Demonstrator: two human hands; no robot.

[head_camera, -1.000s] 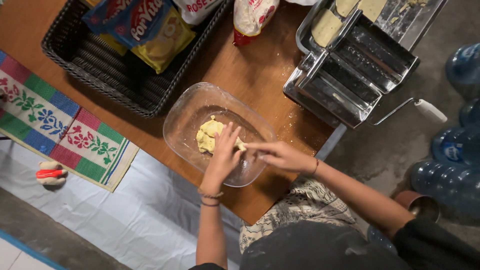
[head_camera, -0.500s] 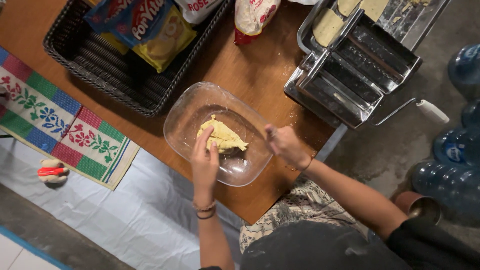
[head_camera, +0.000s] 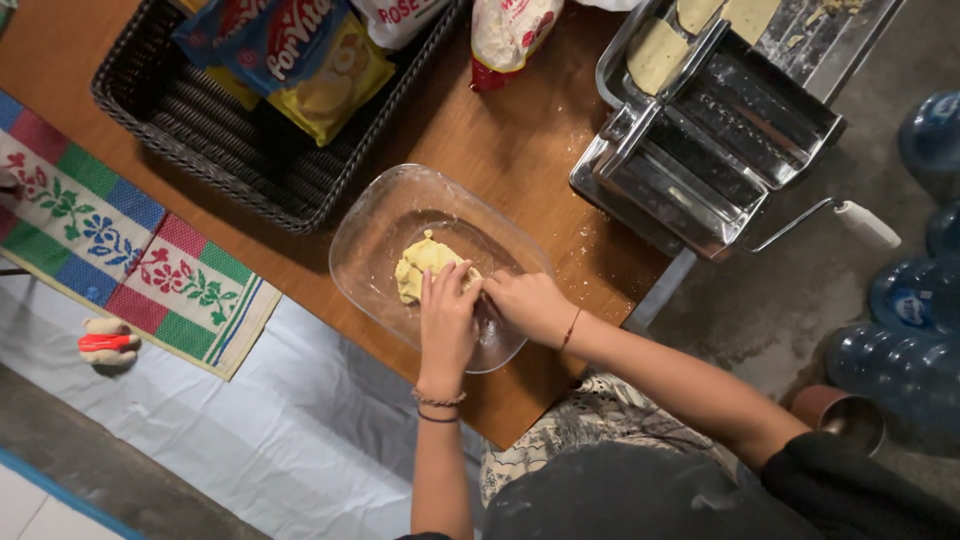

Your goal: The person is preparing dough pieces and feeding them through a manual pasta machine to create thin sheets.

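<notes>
Both hands press the pale yellow dough lump (head_camera: 428, 268) inside the clear oval glass dish (head_camera: 372, 222): left hand (head_camera: 446, 318) flat with fingers together, right hand (head_camera: 527, 304) curled at its edge. Best to fold inward and steady the dish.

A brown wooden tabletop (head_camera: 520, 150) runs across the upper part of the view, dusted with flour near its right edge. A dark woven basket (head_camera: 200, 140) sits on it at upper left, beside a striped cloth mat (head_camera: 120, 250) with flower patterns that hangs over the edge. Below the tabletop lies a pale blue-white sheet (head_camera: 280, 440) on a grey floor (head_camera: 90, 480). To the right the floor is rough grey concrete (head_camera: 800, 290), with blue water bottles (head_camera: 900, 340) standing in a group. The light is soft and even.
</notes>
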